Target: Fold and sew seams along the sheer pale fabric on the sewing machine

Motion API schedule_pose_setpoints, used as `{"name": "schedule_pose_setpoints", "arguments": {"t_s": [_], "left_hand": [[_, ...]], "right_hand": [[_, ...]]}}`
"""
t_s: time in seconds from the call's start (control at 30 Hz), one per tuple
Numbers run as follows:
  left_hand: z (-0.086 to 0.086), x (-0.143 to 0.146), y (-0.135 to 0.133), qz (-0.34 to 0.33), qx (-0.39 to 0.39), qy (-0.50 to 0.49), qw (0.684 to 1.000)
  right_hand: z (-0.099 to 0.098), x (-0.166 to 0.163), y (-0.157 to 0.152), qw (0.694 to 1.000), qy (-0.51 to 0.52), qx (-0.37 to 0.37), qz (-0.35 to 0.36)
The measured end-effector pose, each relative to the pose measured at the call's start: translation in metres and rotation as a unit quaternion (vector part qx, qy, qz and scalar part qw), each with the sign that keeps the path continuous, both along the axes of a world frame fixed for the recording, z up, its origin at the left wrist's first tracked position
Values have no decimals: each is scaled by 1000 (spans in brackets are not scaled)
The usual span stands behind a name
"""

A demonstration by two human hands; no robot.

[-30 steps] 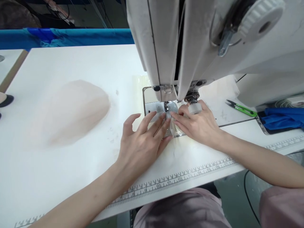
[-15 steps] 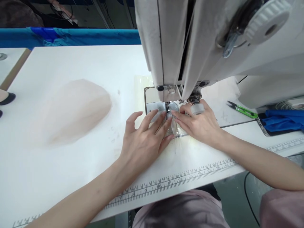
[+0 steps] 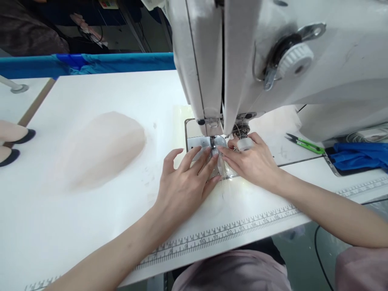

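Note:
My left hand lies spread and flat beside the sewing machine's presser foot, its fingertips reaching the metal needle plate. From the other side, my right hand comes in with thumb and fingers drawn together close to the foot. A small, pale, see-through piece shows between the two hands. Whether the right fingertips grip it is hidden. Above both hands stands the white head of the sewing machine, with a tension dial on its face.
A sheer beige fabric piece lies on the white table. Green thread snips and a blue cloth on a phone-like device are at right. Beige shapes with black ends enter at left. A printed ruler runs along the front edge.
The camera view has shifted, so the machine head and tension dial appear further left. Both hands keep nearly the same place at the presser foot.

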State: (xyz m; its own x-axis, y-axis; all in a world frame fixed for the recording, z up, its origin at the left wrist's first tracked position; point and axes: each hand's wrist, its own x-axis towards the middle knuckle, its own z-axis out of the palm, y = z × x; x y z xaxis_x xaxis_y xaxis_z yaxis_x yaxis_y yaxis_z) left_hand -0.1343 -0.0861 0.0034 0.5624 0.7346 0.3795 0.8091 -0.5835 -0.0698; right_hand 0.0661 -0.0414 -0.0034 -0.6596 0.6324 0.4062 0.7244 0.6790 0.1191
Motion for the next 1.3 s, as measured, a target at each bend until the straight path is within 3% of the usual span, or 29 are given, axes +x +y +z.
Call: {"name": "schedule_pose_setpoints", "arguments": {"t_s": [0.47, 0.6, 0.7, 0.8, 0.9, 1.07, 1.17, 1.3], "left_hand": [[-6, 0, 7, 6, -24, -37, 999], [2, -2, 4, 4, -16, -28, 999], [18, -4, -5, -8, -47, -44, 998], [32, -3, -16, -40, -170, -49, 983], [29, 2, -21, -40, -203, 0, 978], [7, 8, -8, -29, -102, 16, 994], [7, 5, 2, -20, -175, -76, 981], [18, 3, 9, 22, -268, -181, 946]], "right_hand": [[-2, 2, 4, 1000, -10, -4, -15], [5, 4, 2, 1000, -7, -14, -12], [19, 10, -3, 996, 20, -78, 24], [35, 16, -9, 965, 32, -245, 88], [43, 18, -12, 932, 20, -345, 108], [41, 17, -10, 920, 90, -374, 71], [35, 16, -10, 914, 137, -377, 63], [26, 13, -10, 924, 141, -345, 84]]}}
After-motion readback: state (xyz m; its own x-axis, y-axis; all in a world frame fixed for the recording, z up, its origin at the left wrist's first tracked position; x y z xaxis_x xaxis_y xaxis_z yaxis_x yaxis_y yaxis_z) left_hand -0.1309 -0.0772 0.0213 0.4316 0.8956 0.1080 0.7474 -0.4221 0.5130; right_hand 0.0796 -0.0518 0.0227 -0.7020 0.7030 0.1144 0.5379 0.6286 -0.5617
